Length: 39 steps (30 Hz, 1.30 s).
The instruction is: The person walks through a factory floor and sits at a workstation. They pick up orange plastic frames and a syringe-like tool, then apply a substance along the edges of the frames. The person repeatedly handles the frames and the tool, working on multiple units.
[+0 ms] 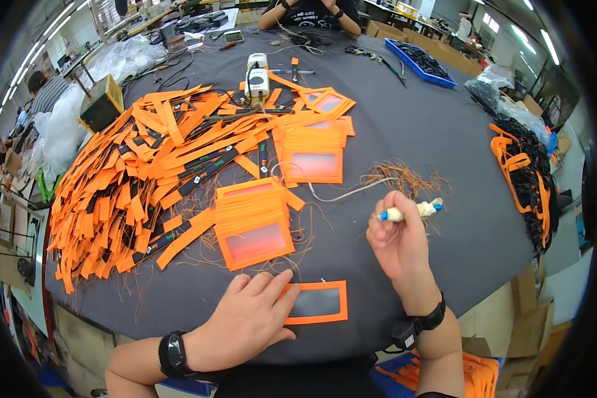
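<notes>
My left hand [245, 318] lies flat on the dark table, its fingers pressing the left edge of an orange badge holder [320, 302] with a clear window. My right hand [398, 239] is raised a little above the table and closed around a small pen-like tool [408, 211] with a pale wrapped handle, a blue tip and a white cord trailing left. A stack of orange badge holders [253, 225] sits just beyond my left hand, and a second stack [312, 156] lies farther back.
A large heap of orange straps [132, 179] covers the table's left. Loose brown thread scraps [404, 179] lie near the tool. A small white device [257, 79] stands at the back, a blue tray [421, 63] at far right. Another person sits across the table [444, 132].
</notes>
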### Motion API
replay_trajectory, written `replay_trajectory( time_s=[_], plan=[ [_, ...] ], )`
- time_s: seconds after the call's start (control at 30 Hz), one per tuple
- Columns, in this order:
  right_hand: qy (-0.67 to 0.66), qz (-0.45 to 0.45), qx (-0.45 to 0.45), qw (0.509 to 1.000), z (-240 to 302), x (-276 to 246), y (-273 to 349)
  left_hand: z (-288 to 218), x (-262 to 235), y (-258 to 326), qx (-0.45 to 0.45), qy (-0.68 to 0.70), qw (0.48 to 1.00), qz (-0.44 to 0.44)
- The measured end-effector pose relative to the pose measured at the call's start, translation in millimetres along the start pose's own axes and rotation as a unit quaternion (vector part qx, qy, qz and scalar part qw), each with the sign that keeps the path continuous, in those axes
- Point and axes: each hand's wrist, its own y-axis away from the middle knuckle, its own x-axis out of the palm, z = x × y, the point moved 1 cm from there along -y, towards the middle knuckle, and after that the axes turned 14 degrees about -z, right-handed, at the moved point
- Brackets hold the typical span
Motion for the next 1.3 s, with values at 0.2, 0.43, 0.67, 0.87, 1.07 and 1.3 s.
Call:
replay_trajectory(
  time_s=[0.2, 0.43, 0.67, 0.87, 1.07, 1.3],
  plan=[
    [-0.062, -0.061, 0.030, 0.996, 10, -17, -16, -10, 14, -5, 0.006, 0.008, 1.000, 0.006],
    [-0.058, -0.048, 0.033, 0.997, 8, -8, -7, -9, -20, 36, 0.006, -0.050, 0.993, -0.109],
    [-0.059, -0.023, 0.019, 0.998, 19, -8, 0, 24, -82, 132, -0.261, -0.208, 0.926, -0.175],
    [-0.039, -0.022, 0.019, 0.999, 12, -5, 0, 43, -57, 93, -0.233, -0.183, 0.943, -0.149],
    [-0.031, -0.053, 0.014, 0.998, 11, -15, -11, 49, -26, 6, -0.145, -0.150, 0.961, -0.180],
    [-0.023, -0.050, 0.016, 0.998, 10, -10, -7, 58, -7, -1, -0.129, -0.240, 0.950, -0.152]
  ],
)
